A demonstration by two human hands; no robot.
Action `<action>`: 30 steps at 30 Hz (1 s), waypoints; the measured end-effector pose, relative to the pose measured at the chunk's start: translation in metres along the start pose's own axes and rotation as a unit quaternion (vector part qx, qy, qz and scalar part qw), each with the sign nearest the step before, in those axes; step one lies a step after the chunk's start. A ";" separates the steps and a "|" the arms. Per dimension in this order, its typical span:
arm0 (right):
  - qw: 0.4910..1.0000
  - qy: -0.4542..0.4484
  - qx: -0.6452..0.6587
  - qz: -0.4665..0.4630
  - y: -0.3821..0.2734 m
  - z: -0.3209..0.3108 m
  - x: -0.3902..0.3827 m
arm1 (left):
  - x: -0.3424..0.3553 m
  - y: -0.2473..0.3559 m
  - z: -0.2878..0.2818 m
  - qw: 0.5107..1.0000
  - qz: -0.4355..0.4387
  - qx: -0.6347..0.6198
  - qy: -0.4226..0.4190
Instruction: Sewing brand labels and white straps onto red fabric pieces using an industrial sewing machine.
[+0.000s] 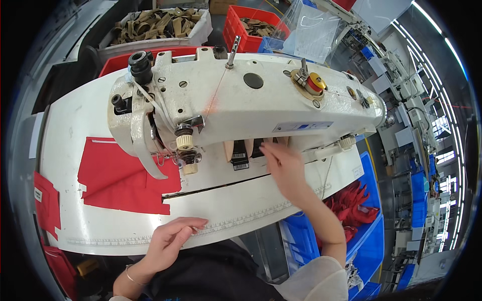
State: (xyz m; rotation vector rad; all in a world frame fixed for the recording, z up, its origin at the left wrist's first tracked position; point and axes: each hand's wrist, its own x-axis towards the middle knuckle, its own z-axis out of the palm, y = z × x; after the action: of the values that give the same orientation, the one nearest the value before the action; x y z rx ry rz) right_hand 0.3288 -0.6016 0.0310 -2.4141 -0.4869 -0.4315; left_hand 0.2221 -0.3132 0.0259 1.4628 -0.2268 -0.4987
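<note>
My right hand (pixel 287 168) reaches under the arm of a white sewing machine (pixel 226 100). Its fingertips are pressed together at a stack of black labels (pixel 257 148), seemingly pinching one. Beside that stack lie more black labels (pixel 239 155), with small white printed patches. My left hand (pixel 173 240) hovers at the table's front edge, over a printed ruler strip (pixel 246 218), its fingers stretched out and nothing visible in them. A red fabric piece (pixel 125 175) lies flat left of the needle area, its right edge partly behind the machine head.
More red fabric (pixel 46 205) hangs over the table's left edge. At right, a blue bin (pixel 369 236) holds red pieces (pixel 351 208). Behind the machine stand a white-lined bin of tan straps (pixel 155 27) and a red crate (pixel 236 30). A thread bobbin (pixel 315 83) sits on the machine.
</note>
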 end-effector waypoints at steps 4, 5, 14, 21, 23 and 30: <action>0.944 -0.067 -0.068 -0.316 -0.080 0.017 -0.069 | 0.022 -0.008 0.037 0.916 -0.102 -0.388 0.020; 0.927 -0.071 -0.048 -0.366 -0.088 0.025 -0.075 | 0.022 -0.008 0.037 0.917 -0.103 -0.385 0.023; 0.959 -0.064 -0.198 -0.194 0.013 0.030 0.011 | 0.013 -0.008 0.007 0.937 -0.108 -0.320 0.090; 0.949 -0.047 -0.201 -0.238 0.024 0.037 0.007 | 0.001 -0.006 -0.004 0.933 -0.099 -0.334 0.090; 0.961 -0.023 -0.163 -0.223 0.024 0.040 0.008 | 0.001 -0.005 -0.004 0.948 -0.100 -0.285 0.104; 0.999 -0.023 0.001 -0.024 0.004 0.028 0.006 | 0.001 -0.008 -0.008 0.950 -0.097 -0.283 0.083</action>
State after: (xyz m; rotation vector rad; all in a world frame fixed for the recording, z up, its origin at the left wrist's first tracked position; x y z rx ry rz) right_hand 0.3408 -0.5847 0.0104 -2.4180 -0.5665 -0.3967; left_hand 0.2254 -0.3070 0.0167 0.9567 0.1898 -0.5412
